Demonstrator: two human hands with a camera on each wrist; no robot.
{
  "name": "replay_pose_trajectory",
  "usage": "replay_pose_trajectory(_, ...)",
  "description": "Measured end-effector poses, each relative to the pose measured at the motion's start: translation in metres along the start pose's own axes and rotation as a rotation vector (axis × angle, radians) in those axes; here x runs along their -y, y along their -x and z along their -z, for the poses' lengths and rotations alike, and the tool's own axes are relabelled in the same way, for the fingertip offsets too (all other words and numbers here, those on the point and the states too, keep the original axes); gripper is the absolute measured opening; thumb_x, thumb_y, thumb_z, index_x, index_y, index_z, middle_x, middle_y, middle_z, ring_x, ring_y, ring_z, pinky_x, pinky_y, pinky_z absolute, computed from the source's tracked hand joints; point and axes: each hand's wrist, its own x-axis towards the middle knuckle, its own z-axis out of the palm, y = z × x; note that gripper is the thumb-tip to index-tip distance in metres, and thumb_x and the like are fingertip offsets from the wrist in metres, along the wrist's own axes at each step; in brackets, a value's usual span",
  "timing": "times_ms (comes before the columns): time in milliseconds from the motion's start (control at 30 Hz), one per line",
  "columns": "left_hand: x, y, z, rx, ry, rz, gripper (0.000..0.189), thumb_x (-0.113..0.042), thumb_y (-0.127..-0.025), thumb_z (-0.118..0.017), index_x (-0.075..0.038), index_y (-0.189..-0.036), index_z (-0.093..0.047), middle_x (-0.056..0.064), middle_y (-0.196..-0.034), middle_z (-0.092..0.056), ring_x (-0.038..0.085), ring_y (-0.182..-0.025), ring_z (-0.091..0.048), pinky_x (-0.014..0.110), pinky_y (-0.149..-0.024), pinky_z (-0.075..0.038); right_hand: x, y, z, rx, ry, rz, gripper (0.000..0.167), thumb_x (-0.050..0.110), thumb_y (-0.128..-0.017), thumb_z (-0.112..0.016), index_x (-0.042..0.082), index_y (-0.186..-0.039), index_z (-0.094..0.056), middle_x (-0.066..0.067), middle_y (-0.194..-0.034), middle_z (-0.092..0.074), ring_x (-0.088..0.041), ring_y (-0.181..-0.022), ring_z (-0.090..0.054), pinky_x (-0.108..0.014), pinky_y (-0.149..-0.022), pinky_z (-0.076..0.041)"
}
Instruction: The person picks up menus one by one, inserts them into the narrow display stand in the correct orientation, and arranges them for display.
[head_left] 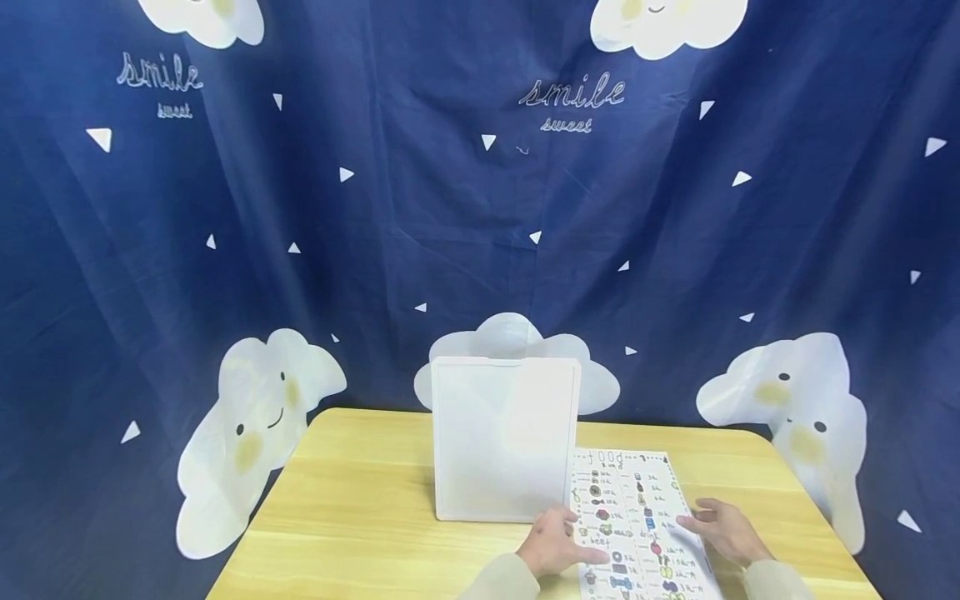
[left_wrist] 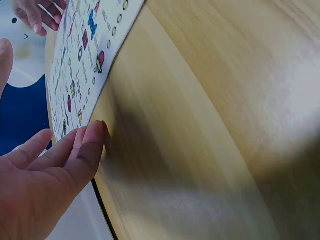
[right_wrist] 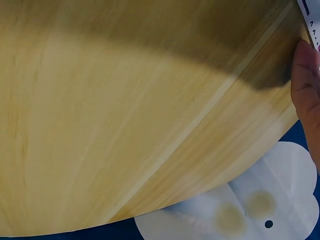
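Note:
A white paper sheet [head_left: 630,533] headed "food", with small coloured drawings and handwritten prices, lies on the table. My left hand [head_left: 553,546] is at its left edge, the thumb reaching over the paper. In the left wrist view, the loosely bent fingers of the left hand [left_wrist: 55,172] are by the sheet's edge [left_wrist: 95,65]; whether they touch it I cannot tell. Beside the sheet's right edge is my right hand [head_left: 726,533], fingers relaxed and thumb toward the paper. Only a finger of the right hand [right_wrist: 306,87] shows in the right wrist view, near a corner of the sheet.
A white framed board [head_left: 506,437] stands upright behind my left hand, its right side next to the sheet. The light wooden table [head_left: 352,500] has rounded far corners. Behind it hangs a dark blue curtain [head_left: 450,208] with clouds and white triangles.

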Motion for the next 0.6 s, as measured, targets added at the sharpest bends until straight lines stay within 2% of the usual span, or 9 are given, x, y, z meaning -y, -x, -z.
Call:
replay_pose_trajectory(233,-0.0034,-0.0026,-0.0032,-0.012,0.081,0.053,0.062,-0.027,-0.069,-0.092,0.002,-0.116,-0.064,0.01,-0.096,-0.064,0.027,-0.088,-0.063,0.046,-0.081,-0.054,-0.0019,0.0026,-0.0024,-0.013,-0.029,-0.015,0.085,0.038,-0.085,-0.079,-0.026,-0.128,-0.042,-0.037,-0.11,-0.062,-0.048,-0.1,-0.063,-0.051,-0.083,-0.054)
replay_pose_trajectory(433,-0.0036,-0.0031,-0.0038,-0.042,0.117,0.053,0.061,-0.025,-0.068,-0.092,0.004,-0.114,-0.064,0.012,-0.095,-0.066,0.027,-0.086,-0.064,0.047,-0.081,-0.054,-0.0078,0.0042,-0.0055,-0.045,-0.098,-0.067,0.055,0.017,-0.086,-0.077,-0.021,-0.119,-0.055,-0.02,-0.095,-0.07,-0.031,-0.085,-0.069,-0.041,-0.073,-0.058)
replay_pose_trajectory(600,-0.0037,-0.0027,-0.0036,-0.054,0.123,0.052,0.06,-0.022,-0.068,-0.092,0.005,-0.113,-0.064,0.014,-0.095,-0.067,0.03,-0.088,-0.065,0.048,-0.083,-0.054,-0.0085,0.0072,-0.0057,-0.069,-0.173,-0.065,0.034,0.01,-0.088,-0.073,-0.017,-0.106,-0.063,-0.012,-0.086,-0.071,-0.029,-0.079,-0.07,-0.04,-0.07,-0.058)
